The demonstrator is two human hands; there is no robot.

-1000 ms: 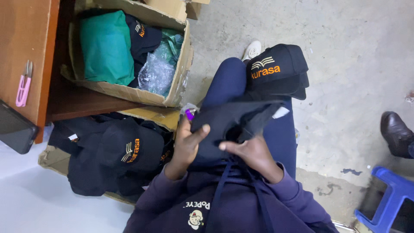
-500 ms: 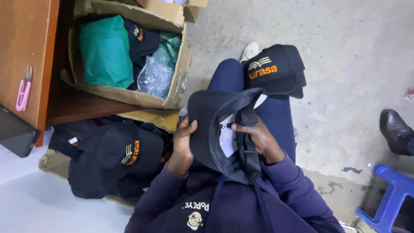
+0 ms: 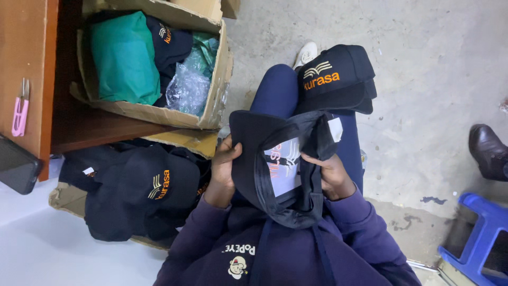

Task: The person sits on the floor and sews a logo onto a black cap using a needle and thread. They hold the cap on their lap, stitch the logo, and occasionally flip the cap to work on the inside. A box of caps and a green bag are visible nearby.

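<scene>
At the centre of the frame, the left hand [image 3: 225,164] and right hand [image 3: 330,175] are both gripping a black cap [image 3: 275,169], turned inside out. Keeping its lining spread taut is probably helping; finished caps [image 3: 336,79] are resting on the knee above.

Black cap [image 3: 254,159] held inside-out over the lap, gripped at both sides; white backing patch and dark sweatband exposed, brim pointing away from the body

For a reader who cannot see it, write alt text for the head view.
Both hands, left hand and right hand, hold a black cap inside out over the person's lap. More caps sit on a knee, beside a cardboard box on the concrete floor.
</scene>
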